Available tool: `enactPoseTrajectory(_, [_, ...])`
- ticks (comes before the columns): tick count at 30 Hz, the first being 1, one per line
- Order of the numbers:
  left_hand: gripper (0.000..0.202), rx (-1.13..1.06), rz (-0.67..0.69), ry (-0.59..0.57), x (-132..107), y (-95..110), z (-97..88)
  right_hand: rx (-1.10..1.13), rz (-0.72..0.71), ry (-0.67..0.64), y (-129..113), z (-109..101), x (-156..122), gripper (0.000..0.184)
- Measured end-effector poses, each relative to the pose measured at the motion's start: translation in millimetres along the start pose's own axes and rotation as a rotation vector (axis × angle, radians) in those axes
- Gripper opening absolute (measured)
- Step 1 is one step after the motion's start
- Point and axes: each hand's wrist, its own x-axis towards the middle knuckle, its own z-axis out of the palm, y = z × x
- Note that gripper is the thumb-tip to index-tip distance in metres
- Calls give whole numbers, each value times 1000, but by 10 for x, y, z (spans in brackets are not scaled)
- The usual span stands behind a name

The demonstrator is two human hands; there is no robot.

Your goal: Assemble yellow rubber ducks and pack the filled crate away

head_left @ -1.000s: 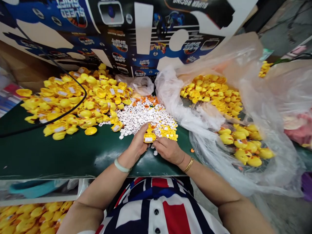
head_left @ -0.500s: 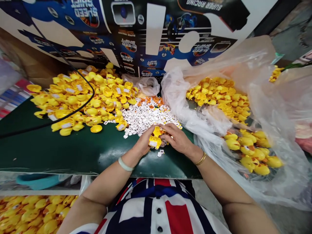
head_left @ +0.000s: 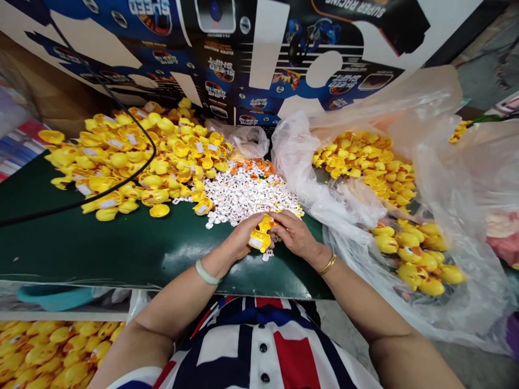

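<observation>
My left hand (head_left: 239, 240) and my right hand (head_left: 294, 233) meet at the near edge of a green table (head_left: 121, 248), both closed on one yellow plastic duck shell (head_left: 261, 236) held between them. Just beyond the fingers lies a heap of small white parts (head_left: 243, 194) with some orange bits (head_left: 251, 166) at its far side. A light bangle sits on my left wrist and a gold bracelet on my right.
A big pile of yellow duck halves (head_left: 133, 156) covers the table's left, crossed by a black cable (head_left: 101, 189). Clear plastic bags (head_left: 405, 178) at right hold more yellow pieces and whole ducks (head_left: 413, 259). Printed cartons (head_left: 243, 54) stand behind. A bin of ducks (head_left: 52, 351) sits below left.
My right hand moved up onto the small parts and came back to the duck shell. The shell stayed in my left hand, tilting slightly; the view shifted a little.
</observation>
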Motion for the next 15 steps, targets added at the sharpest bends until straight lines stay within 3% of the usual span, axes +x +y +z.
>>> enactPoseTrajectory(4, [50, -23, 3, -82, -10, 23, -23, 42, 5, -61, -16, -69, 52, 40])
enactPoseTrajectory(7, [52, -19, 21, -85, 5, 49, -47, 52, 51, -116, 125, -330, 108, 38])
enactPoseTrajectory(9, [52, -67, 33, -69, 24, 74, -66, -48, 213, -50, 385, -624, 163, 34])
enactPoseTrajectory(12, [44, -143, 48, -60, 57, 120, -92, -408, 628, 49, 964, -1107, 277, 28])
enactPoseTrajectory(15, [35, -177, 56, -49, 92, 175, -122, -536, 840, 80, 1545, -1391, 412, 26])
